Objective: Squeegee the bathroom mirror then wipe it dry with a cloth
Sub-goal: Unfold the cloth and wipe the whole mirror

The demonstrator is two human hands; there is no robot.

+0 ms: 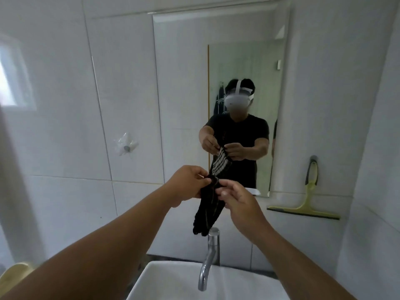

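the fingertips of the left hand (186, 184) are pinched together on the top edge of a dark cloth (206, 210), thumb and forefinger closed on the fabric with the other fingers curled under. the right hand (237, 199) meets it from the other side: its thumb and first fingers are also nipped onto the same upper edge, just beside the left fingertips, while the remaining fingers are loosely bent and hold nothing. the two grips are almost touching, with only a narrow fold of cloth between them.

the cloth hangs down from the pinch in a bunched, narrow drape, black with faint paler stripes, its lower end just above the top of the chrome tap (208, 258). the tap curves down over a white basin (173, 282) at the bottom of the view. both bare forearms reach in from the lower corners.

behind the hands, the mirror (184, 94) is fixed to the white tiled wall (65, 105) and reflects the person holding the striped cloth. the squeegee (307, 202), yellow-green with a dark blade, hangs on the wall just right of the mirror's lower corner, blade down and level, apart from both hands. a small clear hook (125, 146) sits on the tiles to the left.
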